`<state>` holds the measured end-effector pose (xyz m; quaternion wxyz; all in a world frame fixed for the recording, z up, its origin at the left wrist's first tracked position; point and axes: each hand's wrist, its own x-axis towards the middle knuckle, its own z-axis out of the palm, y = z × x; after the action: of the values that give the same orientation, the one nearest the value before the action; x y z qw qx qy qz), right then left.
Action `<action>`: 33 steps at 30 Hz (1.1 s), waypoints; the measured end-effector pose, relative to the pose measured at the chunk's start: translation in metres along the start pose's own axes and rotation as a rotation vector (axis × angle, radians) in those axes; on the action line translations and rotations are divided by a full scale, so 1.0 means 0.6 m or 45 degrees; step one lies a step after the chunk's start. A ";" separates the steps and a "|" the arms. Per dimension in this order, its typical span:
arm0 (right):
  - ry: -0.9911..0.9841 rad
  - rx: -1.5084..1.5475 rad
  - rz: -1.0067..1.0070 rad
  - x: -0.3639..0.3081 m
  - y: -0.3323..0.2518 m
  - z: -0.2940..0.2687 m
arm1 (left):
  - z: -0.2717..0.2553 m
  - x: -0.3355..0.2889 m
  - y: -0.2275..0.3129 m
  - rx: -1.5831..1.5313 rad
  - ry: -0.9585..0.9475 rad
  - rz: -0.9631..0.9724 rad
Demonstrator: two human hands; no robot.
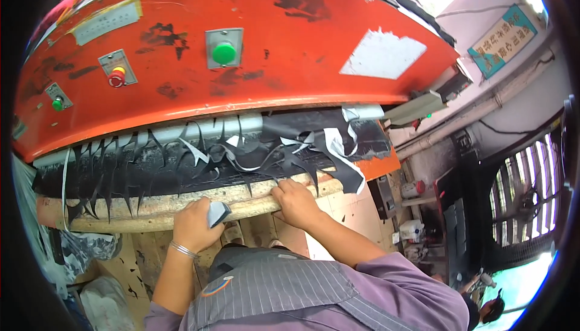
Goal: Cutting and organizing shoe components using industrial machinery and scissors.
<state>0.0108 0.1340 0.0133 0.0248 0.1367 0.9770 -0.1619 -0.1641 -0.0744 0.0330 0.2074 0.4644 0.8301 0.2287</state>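
Observation:
In front of me lies black sheet material (133, 174), cut into jagged leftover strips on a worn pale board (160, 208). My left hand (194, 227) is closed around a small block-like piece (217, 214), pale grey on top with a dark side, just off the board's near edge. My right hand (296, 204) rests at that same edge, fingers curled down by the tips of the black strips. What its fingers grip, if anything, is hidden. A curled strip (341, 155) with a white backing lies to the right of centre.
Behind the board rises an orange machine panel (290, 59) with a green button (223, 53) and a red stop button (116, 77). Plastic bags (106, 301) lie at lower left. A fan (528, 201) stands at right; another person (492, 308) shows at the lower right.

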 end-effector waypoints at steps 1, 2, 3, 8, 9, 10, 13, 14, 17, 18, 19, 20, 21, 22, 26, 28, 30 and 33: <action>0.035 0.011 -0.019 0.000 0.004 0.009 | 0.008 0.000 -0.004 -0.001 0.065 -0.013; 0.102 0.021 -0.033 -0.002 0.005 0.015 | 0.017 -0.001 -0.008 0.001 0.030 -0.016; 0.128 -0.009 -0.042 -0.007 0.004 0.018 | 0.026 -0.005 -0.010 0.006 0.041 -0.048; -0.201 0.057 -0.118 -0.046 0.006 -0.035 | 0.036 -0.054 0.004 -0.055 -0.154 -0.144; -0.479 0.191 -0.090 -0.049 0.022 -0.055 | 0.031 -0.064 0.008 -0.065 -0.117 -0.120; -0.761 0.312 -0.072 -0.045 0.042 -0.075 | 0.023 -0.072 0.012 -0.241 -0.194 -0.193; -0.199 -0.135 -0.144 0.016 0.121 -0.112 | 0.018 -0.064 0.035 -0.605 -0.183 -0.261; -0.058 -0.315 -0.133 0.052 0.154 -0.114 | 0.023 -0.041 0.041 -0.786 -0.107 -0.244; 0.454 -0.595 -0.370 0.117 0.190 -0.095 | 0.054 0.015 0.086 -0.653 0.104 0.041; 0.477 -0.687 -0.430 0.130 0.193 -0.089 | 0.071 0.037 0.102 -0.558 0.056 -0.006; 0.523 -0.627 -0.513 0.130 0.193 -0.084 | 0.090 0.058 0.119 -0.542 0.122 0.063; 0.249 -0.551 -0.479 0.119 0.189 -0.083 | 0.109 0.076 0.132 -0.413 0.152 0.145; -0.084 -0.512 -0.378 0.112 0.191 -0.086 | 0.130 0.102 0.141 -0.293 0.208 0.213; -0.101 -0.481 -0.368 0.090 0.199 -0.102 | 0.147 0.108 0.147 -0.176 0.221 0.247; -0.261 -0.196 -0.199 0.024 0.246 -0.153 | 0.205 0.100 0.146 -0.006 0.205 0.250; -0.234 -0.127 -0.219 0.047 0.269 -0.157 | 0.223 0.102 0.136 0.030 0.193 0.281; -0.113 -0.115 -0.234 0.093 0.268 -0.143 | 0.229 0.104 0.131 -0.089 0.303 0.256; -0.125 -0.096 -0.329 0.168 0.259 -0.112 | 0.232 0.110 0.131 -0.069 0.322 0.216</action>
<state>-0.0433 0.3233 0.0194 0.0567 0.0007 0.9894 -0.1334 -0.0650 0.0451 -0.0433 0.0936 0.4945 0.8009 0.3245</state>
